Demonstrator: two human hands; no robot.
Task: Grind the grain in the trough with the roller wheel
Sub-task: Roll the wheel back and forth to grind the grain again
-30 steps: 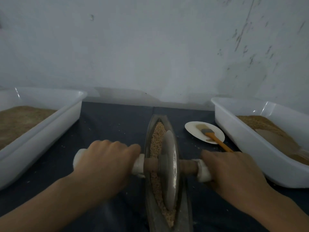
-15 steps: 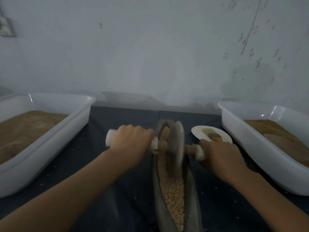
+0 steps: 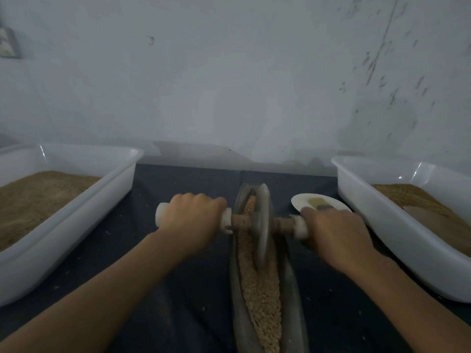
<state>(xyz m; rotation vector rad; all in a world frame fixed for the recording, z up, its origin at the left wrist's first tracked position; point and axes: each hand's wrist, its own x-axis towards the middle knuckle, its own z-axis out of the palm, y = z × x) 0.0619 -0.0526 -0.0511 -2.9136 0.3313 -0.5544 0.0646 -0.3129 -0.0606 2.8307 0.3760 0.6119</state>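
Head view: grinding under way, plenty left.
Left hand (image 3: 192, 216) and right hand (image 3: 336, 234) each wrap fingers round the axle of the roller wheel (image 3: 262, 222), near the trough's (image 3: 293, 296) far end; the grain (image 3: 260, 289) nearer the person looks whole (coarse, not powdery).

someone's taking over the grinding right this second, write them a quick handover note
Left hand: grips the left handle of the roller wheel.
Right hand: grips the right handle.
Wheel: upright in the trough, near its far end.
Grain: fills the trough on the near side of the wheel and looks coarse, not yet fine.
Nearby: a white tub on each side, and a small plate with a brush behind the right hand.
Left to do: likely many more passes back and forth over the grain.
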